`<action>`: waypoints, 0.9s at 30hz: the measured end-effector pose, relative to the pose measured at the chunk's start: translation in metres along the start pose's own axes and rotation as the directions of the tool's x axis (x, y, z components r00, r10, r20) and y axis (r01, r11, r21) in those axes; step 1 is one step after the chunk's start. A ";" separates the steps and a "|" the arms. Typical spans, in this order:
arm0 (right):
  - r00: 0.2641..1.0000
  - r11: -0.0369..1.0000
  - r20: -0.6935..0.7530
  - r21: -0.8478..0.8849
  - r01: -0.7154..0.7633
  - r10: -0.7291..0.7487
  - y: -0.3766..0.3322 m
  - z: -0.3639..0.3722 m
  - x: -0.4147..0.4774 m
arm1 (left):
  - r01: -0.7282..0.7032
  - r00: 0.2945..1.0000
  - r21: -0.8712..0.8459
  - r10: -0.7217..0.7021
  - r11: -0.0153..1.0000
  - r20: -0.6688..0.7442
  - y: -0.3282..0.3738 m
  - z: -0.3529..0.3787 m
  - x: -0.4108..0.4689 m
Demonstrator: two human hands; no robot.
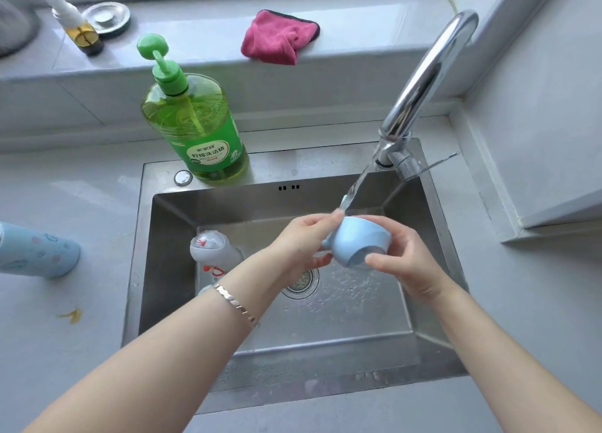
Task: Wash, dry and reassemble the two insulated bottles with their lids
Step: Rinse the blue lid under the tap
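Both hands hold a pale blue bottle lid over the steel sink, under the water running from the tap. My left hand grips the lid's left side, with its fingertips at the top rim where the water lands. My right hand holds the right and lower side. A grey-white bottle with red marks lies in the sink's left half, partly hidden by my left forearm. A light blue patterned bottle lies on the counter at the far left.
A green dish soap pump bottle stands on the sink's back rim. A pink cloth lies on the window sill, with a small spray bottle and a metal strainer lid to its left. The drain sits below my hands.
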State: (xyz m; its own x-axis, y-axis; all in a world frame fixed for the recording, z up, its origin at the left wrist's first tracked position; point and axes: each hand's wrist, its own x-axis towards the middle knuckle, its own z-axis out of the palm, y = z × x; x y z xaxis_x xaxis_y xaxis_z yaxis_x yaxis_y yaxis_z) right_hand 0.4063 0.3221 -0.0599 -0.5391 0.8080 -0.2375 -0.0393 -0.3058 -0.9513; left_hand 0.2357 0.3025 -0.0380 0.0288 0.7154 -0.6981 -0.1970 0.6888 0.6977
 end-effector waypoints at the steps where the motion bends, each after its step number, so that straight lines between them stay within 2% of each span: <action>1: 1.000 1.000 0.006 0.003 -0.007 0.007 -0.001 -0.002 -0.001 | 0.015 1.000 -0.010 -0.015 1.000 0.005 0.002 0.001 0.002; 6: 0.998 0.997 0.052 0.071 -0.041 0.037 -0.009 -0.005 0.000 | 0.092 0.996 -0.194 -0.090 0.977 0.017 0.012 0.003 0.008; 9: 0.989 0.968 0.129 0.229 -0.107 0.078 -0.012 -0.005 0.000 | 0.028 0.999 -0.315 -0.032 0.949 -0.008 0.016 0.001 0.014; 13: 0.976 0.882 0.180 0.432 -0.189 0.121 -0.009 -0.006 0.002 | -0.093 0.991 -0.212 0.071 0.973 -0.111 0.017 0.009 0.014; 16: 0.968 0.850 0.227 0.484 -0.209 0.108 -0.006 -0.001 0.005 | -0.133 0.978 -0.191 0.098 0.972 -0.182 0.016 0.010 0.014; 19: 0.961 0.850 0.251 0.475 -0.227 0.117 -0.005 0.010 0.008 | -0.147 0.955 -0.128 0.107 0.981 -0.277 0.014 0.002 0.015; 22: 0.977 0.889 0.170 0.416 -0.190 0.130 -0.003 0.018 0.016 | -0.190 0.943 -0.157 0.136 0.969 -0.303 0.013 -0.010 0.012; 25: 0.993 0.966 -0.001 0.233 -0.115 0.118 -0.001 0.022 0.022 | -0.147 0.968 -0.251 0.087 0.957 -0.234 0.016 -0.023 0.005; 27: 0.996 0.999 -0.078 -0.012 -0.037 0.036 -0.002 0.025 0.023 | -0.058 0.989 -0.238 0.023 0.969 -0.149 0.016 -0.029 -0.001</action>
State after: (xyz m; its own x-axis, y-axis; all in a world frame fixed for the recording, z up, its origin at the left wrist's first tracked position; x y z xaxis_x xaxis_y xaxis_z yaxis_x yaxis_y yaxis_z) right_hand 0.3724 0.3286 -0.0588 -0.4731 0.8333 -0.2860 -0.0092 -0.3293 -0.9442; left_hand 0.2045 0.3094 -0.0305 -0.1216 0.7056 -0.6981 -0.4261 0.5981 0.6788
